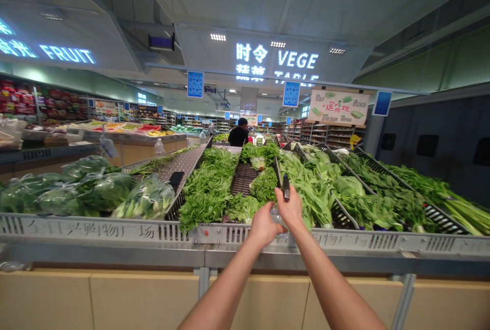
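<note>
Both of my hands reach out over the front rail of a vegetable stand and meet at a clear spray bottle [277, 213] with a black spray head. My right hand [291, 211] is wrapped round its upper part, just below the black head, which points away from me. My left hand [263, 225] is closed against the bottle's clear body, which the fingers partly hide. Right beyond the hands lie curly green lettuce [264, 184] and loose leafy greens [306, 187]. To the left is a bed of frilly greens [210, 182].
Black slatted dividers [345, 215] split the stand. Bagged greens [147, 198] lie at the left, long-stemmed greens [455, 207] at the far right. A grey rail [126, 228] runs along the front. A person in dark clothes [239, 135] is farther back, beneath hanging signs [339, 107].
</note>
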The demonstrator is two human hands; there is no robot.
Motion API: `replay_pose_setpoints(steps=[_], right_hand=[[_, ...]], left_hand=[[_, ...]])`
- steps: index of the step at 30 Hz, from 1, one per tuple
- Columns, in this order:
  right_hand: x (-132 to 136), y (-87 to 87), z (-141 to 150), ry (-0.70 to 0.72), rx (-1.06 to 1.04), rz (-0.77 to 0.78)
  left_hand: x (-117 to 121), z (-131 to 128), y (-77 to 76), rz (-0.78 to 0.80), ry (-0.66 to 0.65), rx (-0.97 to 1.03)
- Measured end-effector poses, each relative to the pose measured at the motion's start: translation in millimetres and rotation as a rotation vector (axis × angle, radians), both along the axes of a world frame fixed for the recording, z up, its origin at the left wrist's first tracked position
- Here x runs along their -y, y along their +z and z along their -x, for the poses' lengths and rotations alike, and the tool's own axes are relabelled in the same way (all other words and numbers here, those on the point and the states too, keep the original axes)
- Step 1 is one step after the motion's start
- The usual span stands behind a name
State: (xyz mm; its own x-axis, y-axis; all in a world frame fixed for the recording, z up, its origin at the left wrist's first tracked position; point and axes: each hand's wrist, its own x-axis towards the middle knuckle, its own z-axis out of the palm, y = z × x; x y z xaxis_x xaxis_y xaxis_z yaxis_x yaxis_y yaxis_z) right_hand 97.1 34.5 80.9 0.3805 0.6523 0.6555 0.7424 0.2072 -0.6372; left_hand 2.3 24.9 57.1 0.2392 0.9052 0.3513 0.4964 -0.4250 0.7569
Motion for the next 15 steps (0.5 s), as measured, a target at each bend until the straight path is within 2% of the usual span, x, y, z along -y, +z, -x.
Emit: replay_pose_setpoints(steps=[7,15], right_hand=[[12.0,-18.1,-25.7,-0.039,-0.028,0.000],[21.0,-23.8,-68.7,-0.085,-0.029,0.023]], left_hand=[[8.1,-24.1,-15.9,0.016,-0.077,0.012],[20.9,-63.4,-17.0,0.009,-0.050,-0.019]])
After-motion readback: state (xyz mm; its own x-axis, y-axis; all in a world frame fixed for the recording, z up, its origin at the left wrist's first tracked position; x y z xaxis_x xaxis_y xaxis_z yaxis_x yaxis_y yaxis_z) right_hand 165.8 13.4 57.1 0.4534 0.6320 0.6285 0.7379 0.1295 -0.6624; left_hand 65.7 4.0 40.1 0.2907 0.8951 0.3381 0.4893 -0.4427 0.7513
